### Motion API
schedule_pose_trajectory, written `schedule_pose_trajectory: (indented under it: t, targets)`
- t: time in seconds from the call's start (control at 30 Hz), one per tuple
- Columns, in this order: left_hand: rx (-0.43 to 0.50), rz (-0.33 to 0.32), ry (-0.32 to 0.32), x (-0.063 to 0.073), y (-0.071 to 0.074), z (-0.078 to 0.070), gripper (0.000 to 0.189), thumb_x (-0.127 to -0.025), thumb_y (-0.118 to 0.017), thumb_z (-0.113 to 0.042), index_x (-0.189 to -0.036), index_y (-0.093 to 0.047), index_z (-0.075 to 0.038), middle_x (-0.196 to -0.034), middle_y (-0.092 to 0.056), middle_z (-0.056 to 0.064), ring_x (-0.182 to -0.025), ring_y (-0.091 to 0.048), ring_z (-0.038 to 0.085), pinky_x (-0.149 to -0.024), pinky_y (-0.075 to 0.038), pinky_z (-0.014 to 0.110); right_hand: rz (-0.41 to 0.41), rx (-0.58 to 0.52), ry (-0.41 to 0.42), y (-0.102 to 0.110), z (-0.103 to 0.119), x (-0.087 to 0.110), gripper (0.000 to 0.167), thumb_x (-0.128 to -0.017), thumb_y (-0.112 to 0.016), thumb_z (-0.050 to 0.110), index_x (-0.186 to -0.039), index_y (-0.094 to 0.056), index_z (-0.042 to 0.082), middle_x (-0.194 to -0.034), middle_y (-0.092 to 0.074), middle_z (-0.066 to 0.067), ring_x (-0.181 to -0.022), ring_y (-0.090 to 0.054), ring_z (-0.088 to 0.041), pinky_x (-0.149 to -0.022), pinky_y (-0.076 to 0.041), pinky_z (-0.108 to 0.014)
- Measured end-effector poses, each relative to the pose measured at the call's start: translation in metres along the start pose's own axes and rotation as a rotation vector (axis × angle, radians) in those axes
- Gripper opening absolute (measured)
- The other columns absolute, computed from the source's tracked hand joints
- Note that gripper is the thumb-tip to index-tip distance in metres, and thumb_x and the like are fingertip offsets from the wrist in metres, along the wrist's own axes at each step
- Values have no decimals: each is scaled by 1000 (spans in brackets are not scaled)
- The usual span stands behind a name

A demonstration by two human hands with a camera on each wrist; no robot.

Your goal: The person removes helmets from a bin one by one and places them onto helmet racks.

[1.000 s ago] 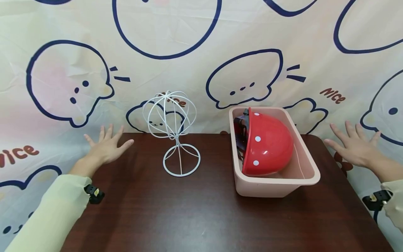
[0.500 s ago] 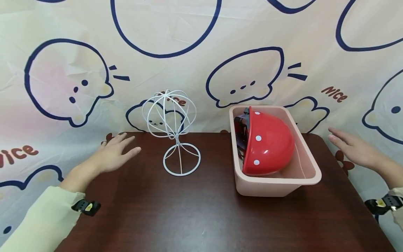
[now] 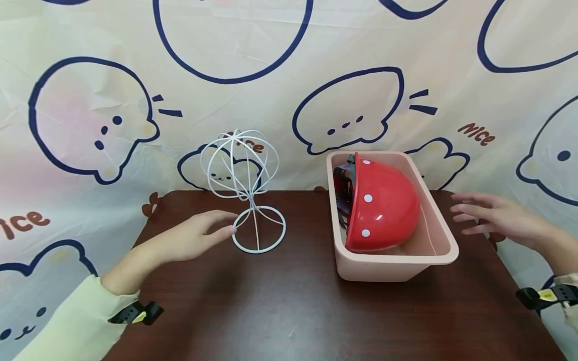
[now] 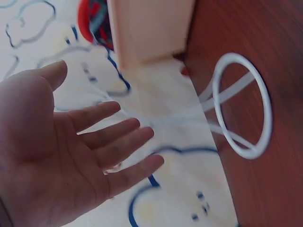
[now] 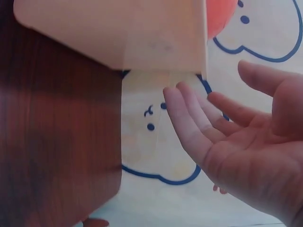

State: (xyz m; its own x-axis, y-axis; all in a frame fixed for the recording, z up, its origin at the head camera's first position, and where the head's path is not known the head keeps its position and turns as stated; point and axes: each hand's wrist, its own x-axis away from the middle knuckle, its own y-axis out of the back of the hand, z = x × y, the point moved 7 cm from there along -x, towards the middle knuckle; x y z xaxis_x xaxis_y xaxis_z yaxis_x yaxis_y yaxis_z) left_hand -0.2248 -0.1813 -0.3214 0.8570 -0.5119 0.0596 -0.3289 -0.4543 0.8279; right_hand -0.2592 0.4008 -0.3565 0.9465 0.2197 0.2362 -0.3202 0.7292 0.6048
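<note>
A white wire stand [image 3: 251, 197], with a globe-shaped cage on top of a ring base [image 4: 268, 111], stands upright on the dark wooden table. My left hand [image 3: 194, 238] is beside that base on its left, thumb and fingers spread. A gap shows between these fingers and the stand in the left wrist view. To the right, a pink plastic bin [image 3: 375, 269] holds a red helmet [image 3: 387, 205] with white dots, lying on its side with dark straps inside. My right hand [image 3: 503, 218] hovers off the bin's right side, fingers relaxed and holding nothing.
A cloth printed with cartoon clouds [image 3: 253, 105] hangs just behind the table [image 3: 289, 311]. The table's right edge runs beneath my right hand. Black camera straps [image 3: 137, 313] circle the wrists.
My left hand has moved right and slightly down, from the table's back left to the stand's base. My right hand has turned and shifted left toward the bin. Stand, bin and helmet stay put.
</note>
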Motion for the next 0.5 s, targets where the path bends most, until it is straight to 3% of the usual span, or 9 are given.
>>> schedule_pose_trajectory:
  t: [0.17,0.23,0.5]
  targets:
    - [98,20,-106,-17,-8,-36,47,-106,-55,-34,-144,-54,-6,-137,-61,11,-124,-59,29,-102,-51,51,61,-137,-2,-9,0,0,58,-109,-47,23,-153,-25,-8,-124,-66,-2,-101,-69,-8,-81,-62,-39]
    - [134,20,-135,-26,-9,-50,45,-106,-56,-33,-144,-55,-8,-132,-64,8,-119,-62,24,-98,-54,47,88,-170,-2,-14,1,-1,58,-109,-47,21,-153,-24,-8,-123,-66,1,-102,-69,-9,-82,-62,-40]
    - [277,42,-139,-67,-16,-97,47,-104,-59,-30,-145,-53,-8,-137,-61,7,-119,-63,20,-101,-52,41,131,-238,-32,-24,3,-4,63,-108,-48,22,-156,-19,-6,-117,-65,15,-104,-69,-12,-85,-61,-41]
